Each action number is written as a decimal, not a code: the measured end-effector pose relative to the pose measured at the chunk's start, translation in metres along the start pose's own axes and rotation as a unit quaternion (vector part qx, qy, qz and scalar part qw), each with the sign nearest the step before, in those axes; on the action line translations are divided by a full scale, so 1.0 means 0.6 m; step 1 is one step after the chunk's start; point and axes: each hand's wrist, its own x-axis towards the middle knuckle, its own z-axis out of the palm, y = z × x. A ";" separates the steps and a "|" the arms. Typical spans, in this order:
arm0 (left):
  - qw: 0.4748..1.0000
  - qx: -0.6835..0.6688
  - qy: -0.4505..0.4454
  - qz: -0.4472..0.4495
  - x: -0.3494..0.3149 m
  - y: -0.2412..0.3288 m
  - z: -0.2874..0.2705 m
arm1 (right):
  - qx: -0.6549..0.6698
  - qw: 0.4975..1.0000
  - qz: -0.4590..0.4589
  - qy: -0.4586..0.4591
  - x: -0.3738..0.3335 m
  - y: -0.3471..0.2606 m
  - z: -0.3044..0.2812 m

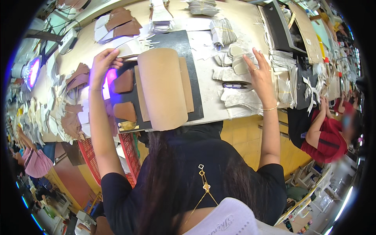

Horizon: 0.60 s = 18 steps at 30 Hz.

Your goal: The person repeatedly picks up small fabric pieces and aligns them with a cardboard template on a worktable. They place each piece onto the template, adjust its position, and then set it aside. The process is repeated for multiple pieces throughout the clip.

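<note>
My left hand (105, 64) is closed, fingers curled together, at the left edge of a small pile of pale cut pieces (133, 47) with a brown edge beneath. What its fingertips hold, if anything, is too small to make out. Over on the right, my right hand (260, 74) has its fingers apart beside stacks of pale grey cut pieces (239, 64). Between my arms a curved tan sheet (162, 90) lies over a flat tan board (187, 84) on a black mat (196, 103). Two stacks of brown leather-like pieces (124, 111) sit left of it.
A lit purple lamp (33, 73) stands at the left, near a white power strip (68, 40). More brown pieces (122, 22) and tied bundles (223, 32) lie at the far side. Below the table is a red crate (131, 154). A person in red (329, 137) sits to the right.
</note>
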 end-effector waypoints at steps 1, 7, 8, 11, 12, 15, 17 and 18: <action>1.000 0.018 0.003 -0.003 0.003 0.001 -0.002 | -0.019 1.000 -0.009 -0.012 -0.001 0.006 0.001; 0.986 0.138 0.092 0.033 -0.067 -0.014 -0.020 | -0.030 0.999 -0.042 -0.017 -0.010 0.011 0.012; 0.987 0.131 0.092 0.029 -0.090 -0.019 -0.026 | -0.021 0.999 -0.038 -0.018 -0.011 0.013 0.012; 0.937 0.325 0.075 0.100 -0.173 -0.042 -0.033 | 0.007 0.998 -0.053 -0.018 -0.010 0.014 0.015; 0.911 0.380 0.066 0.147 -0.204 -0.051 -0.029 | 0.007 0.998 -0.065 -0.016 -0.009 0.014 0.015; 0.910 0.400 0.041 0.106 -0.262 -0.066 -0.024 | 0.004 0.996 -0.084 -0.013 -0.005 0.012 0.017; 0.907 0.404 0.058 0.105 -0.278 -0.077 -0.013 | -0.007 0.995 -0.097 -0.006 -0.002 0.012 0.016; 0.901 0.418 0.062 0.102 -0.282 -0.081 -0.009 | -0.006 0.996 -0.089 -0.018 0.000 0.011 0.015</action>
